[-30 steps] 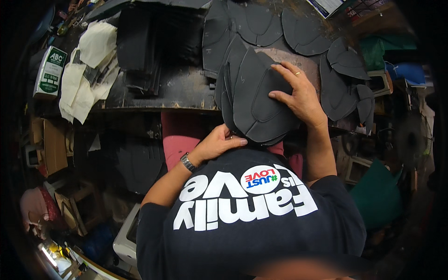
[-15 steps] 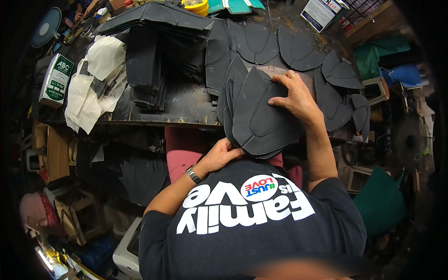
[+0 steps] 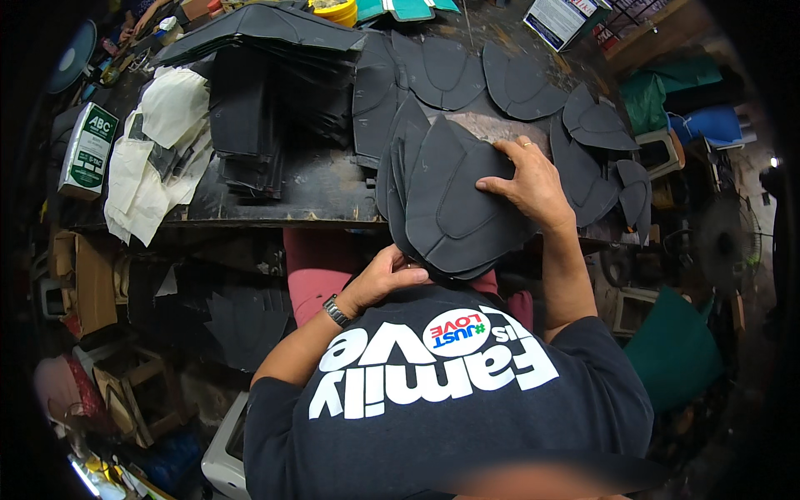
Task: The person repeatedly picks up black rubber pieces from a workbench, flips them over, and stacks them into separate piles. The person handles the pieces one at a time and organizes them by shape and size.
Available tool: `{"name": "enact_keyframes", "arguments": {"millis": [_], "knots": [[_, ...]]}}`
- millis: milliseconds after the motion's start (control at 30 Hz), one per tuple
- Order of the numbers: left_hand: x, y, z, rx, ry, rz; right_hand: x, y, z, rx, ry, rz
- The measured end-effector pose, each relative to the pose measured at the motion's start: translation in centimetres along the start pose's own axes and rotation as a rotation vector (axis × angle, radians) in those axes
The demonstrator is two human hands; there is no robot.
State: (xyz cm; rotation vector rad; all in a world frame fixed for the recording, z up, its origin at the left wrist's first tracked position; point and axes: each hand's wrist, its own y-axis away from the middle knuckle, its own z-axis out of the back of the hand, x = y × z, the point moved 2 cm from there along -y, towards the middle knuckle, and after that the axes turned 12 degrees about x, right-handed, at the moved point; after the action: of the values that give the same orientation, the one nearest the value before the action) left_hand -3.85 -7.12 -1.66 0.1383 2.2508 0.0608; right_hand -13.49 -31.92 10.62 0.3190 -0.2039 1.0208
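Observation:
A loose stack of black, rounded panels with curved stitched lines [image 3: 462, 196] overhangs the near edge of the table in front of me. My left hand [image 3: 385, 279], with a metal watch on its wrist, is closed on the stack's near left edge; its fingers are partly hidden there. At the stack's right side, my right hand [image 3: 533, 179] grips with the thumb across the top panel and the other fingers bent at the far edge. Several similar black panels [image 3: 437, 71] lie spread and overlapping behind and to the right of the stack.
A tall pile of folded black pieces [image 3: 246, 125] stands on the dark table [image 3: 321, 196]. Left of it are cream cloth pieces [image 3: 175, 108] and a green-and-white tin [image 3: 87, 154]. A yellow tub [image 3: 337, 12] and another tin [image 3: 560, 23] sit at the back. A fan [image 3: 723, 242] stands at right.
The whole view has shifted slightly, so the table and pieces sit a little further left. Both hands keep their hold on the stack, with the right thumb and fingers slightly moved.

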Motion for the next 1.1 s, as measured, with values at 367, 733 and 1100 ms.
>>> {"name": "enact_keyframes", "arguments": {"millis": [367,733,1100], "knots": [[-0.1,-0.2,-0.4,-0.075,-0.163,0.045,0.5,0.9,-0.1,-0.115,-0.055,0.045],[-0.2,0.0,-0.3,-0.041,-0.161,0.035,-0.8,-2.9,5.5,0.204,-1.000,0.499],[0.0,-0.3,0.0,-0.006,-0.094,-0.044,-12.4,-26.6,7.0,-0.074,-0.760,0.369]]}}
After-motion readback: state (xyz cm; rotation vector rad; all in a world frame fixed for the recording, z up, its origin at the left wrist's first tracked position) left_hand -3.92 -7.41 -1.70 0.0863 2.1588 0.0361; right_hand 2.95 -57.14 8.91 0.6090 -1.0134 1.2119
